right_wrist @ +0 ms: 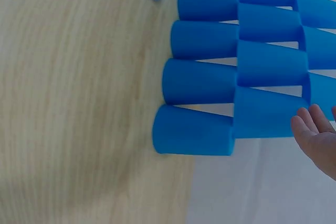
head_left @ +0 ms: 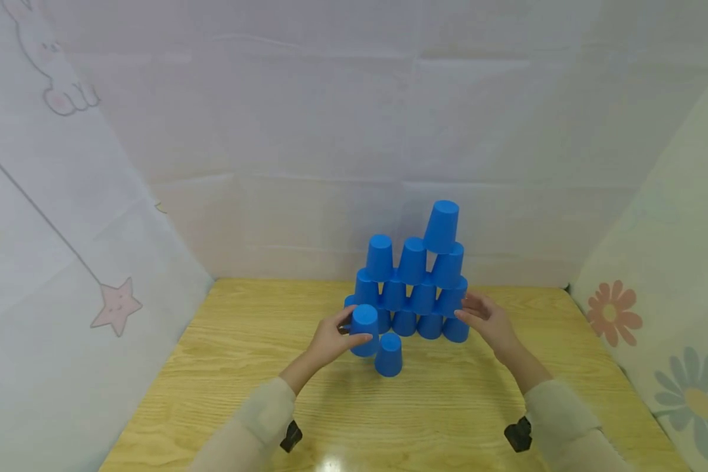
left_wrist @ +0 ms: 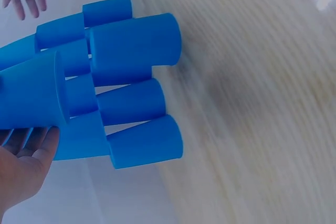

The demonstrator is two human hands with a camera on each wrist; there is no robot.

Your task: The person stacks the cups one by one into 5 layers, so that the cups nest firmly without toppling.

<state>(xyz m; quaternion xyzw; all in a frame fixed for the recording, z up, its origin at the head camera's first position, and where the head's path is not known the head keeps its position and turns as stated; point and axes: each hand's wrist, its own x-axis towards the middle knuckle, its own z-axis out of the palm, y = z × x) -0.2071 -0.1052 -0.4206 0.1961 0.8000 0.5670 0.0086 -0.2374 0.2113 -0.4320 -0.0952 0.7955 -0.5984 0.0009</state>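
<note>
My left hand (head_left: 330,339) grips an upside-down blue cup (head_left: 365,331) in front of the stack's left side. In the left wrist view, thumb and fingers of that hand (left_wrist: 26,163) lie along the held cup (left_wrist: 31,93). Behind it rises a tiered wall of upside-down blue cups (head_left: 412,262), topped by one cup (head_left: 442,227) at the right. My right hand (head_left: 491,326) is beside the wall's right edge, fingers loosely extended. The right wrist view shows its fingertips (right_wrist: 310,120) close to a cup (right_wrist: 270,113); I cannot tell whether they touch.
A single upside-down blue cup (head_left: 389,355) stands on the wooden table (head_left: 436,413) in front of the wall. White cloth (head_left: 307,131) hangs behind the table, with printed cloth at both sides.
</note>
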